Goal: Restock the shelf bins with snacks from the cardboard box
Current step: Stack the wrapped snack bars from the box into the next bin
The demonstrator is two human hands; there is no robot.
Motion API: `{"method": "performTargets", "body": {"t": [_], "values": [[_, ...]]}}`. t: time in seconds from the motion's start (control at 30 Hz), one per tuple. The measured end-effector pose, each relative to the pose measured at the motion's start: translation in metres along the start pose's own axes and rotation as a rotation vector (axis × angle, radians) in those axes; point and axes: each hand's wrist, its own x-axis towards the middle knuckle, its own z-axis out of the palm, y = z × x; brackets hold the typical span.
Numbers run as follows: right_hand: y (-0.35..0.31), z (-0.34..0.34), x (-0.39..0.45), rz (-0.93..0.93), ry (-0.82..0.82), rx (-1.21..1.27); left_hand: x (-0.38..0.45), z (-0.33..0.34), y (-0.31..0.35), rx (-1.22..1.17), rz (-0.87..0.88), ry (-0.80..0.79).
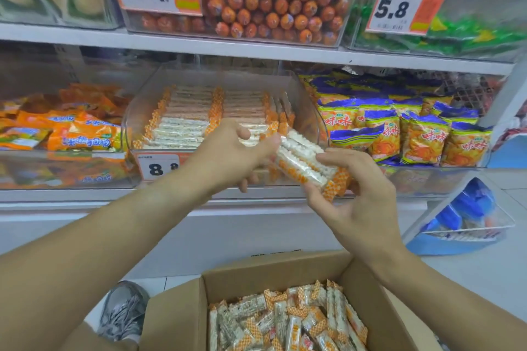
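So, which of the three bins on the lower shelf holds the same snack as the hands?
The middle bin: its white bars with orange ends match the bars held by both hands. The left bin has orange packets, the right blue-yellow bags.

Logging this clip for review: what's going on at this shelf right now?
A person is restocking. Both hands hold a small bundle of white-and-orange snack bars in front of the clear middle bin, which already holds neat rows of the same bars. The left hand grips the bundle's upper end, the right hand its lower end. The open cardboard box below still has plenty of bars in it.
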Motion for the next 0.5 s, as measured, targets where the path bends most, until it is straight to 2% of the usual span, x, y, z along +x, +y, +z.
{"method": "performTargets", "body": {"t": [0.07,0.13,0.33,0.5], "values": [[-0.008,0.007,0.003,-0.061,0.034,-0.014,-0.009,0.01,0.005,-0.287,-0.118,-0.131],[-0.016,0.017,0.002,-0.117,0.023,-0.036,-0.013,0.015,0.01,-0.412,-0.126,-0.159],[-0.017,0.031,0.013,-0.07,0.057,-0.064,-0.006,0.002,0.01,-0.295,-0.044,-0.061],[-0.016,0.034,0.046,0.028,0.03,-0.14,0.037,-0.01,0.008,-0.092,0.159,-0.013]]}}
